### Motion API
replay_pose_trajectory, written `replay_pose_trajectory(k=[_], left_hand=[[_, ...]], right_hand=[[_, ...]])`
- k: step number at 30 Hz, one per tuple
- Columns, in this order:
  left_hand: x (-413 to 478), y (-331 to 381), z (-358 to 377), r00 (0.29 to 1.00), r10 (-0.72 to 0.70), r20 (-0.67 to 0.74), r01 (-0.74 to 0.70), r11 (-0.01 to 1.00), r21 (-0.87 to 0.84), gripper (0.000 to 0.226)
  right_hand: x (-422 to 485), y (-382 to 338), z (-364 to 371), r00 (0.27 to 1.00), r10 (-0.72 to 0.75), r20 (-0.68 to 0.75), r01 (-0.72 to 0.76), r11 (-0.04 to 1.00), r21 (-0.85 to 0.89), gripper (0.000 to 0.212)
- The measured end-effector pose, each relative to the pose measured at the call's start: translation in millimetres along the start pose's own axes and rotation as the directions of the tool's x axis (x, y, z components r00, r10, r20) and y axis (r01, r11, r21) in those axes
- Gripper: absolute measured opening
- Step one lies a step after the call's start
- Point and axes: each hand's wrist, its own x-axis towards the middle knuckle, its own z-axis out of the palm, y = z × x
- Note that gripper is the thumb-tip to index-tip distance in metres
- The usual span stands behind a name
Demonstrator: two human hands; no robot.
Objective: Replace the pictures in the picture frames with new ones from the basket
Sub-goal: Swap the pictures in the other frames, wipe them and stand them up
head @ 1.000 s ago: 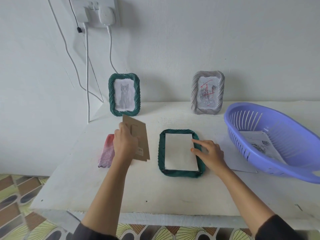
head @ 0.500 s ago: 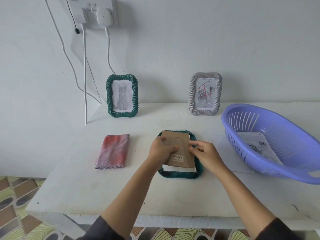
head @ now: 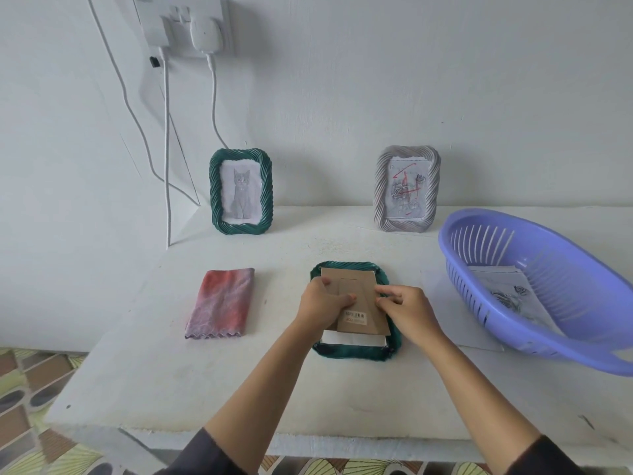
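Partway through one frame of three, judging by the layout. Fitting a cardboard backing (head: 363, 282) onto the green picture frame (head: 352, 354) lying face down on the table (head: 239, 389) at the centre of the frame. Gripping the backing's left edge with the left hand (head: 322, 303), thumb on top and fingers curled round; pinching its right edge with the curled fingers of the right hand (head: 407, 311). Not seated yet: sitting high in the opening, with a strip of white paper (head: 352, 340) showing along the lower edge. Cannot tell which picture that paper carries, being face down; probably a new one. Left to do here: pressing the backing home and standing the frame up. Two more frames upright at the back of the table, the green cat frame (head: 266, 193) at centre left and the grey frame (head: 379, 190) at centre right, both holding pictures; cannot tell whether old or new. Printed sheets (head: 503, 289) lying in the purple basket (head: 565, 310) at right. Between the face-down frame and the basket, a loose white sheet (head: 445, 320) flat on the table, possibly the one taken out. Folded pink cloth (head: 221, 303) at left, well apart from the work.
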Motion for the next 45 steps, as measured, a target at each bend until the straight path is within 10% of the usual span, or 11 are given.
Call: replay_pose_trajectory(k=[28, 45], left_hand=[[-9, 0, 11, 0.988, 0.13, -0.079, -0.049, 0.764, 0.643, 0.05], [2, -5, 3, 0.989, 0.118, -0.086, -0.029, 0.736, 0.676, 0.054]], right_hand=[[3, -7, 1, 0.998, 0.059, 0.004, -0.057, 0.988, -0.146, 0.036], [3, -20, 9, 0.999, 0.021, -0.033, -0.035, 0.869, -0.494, 0.031]])
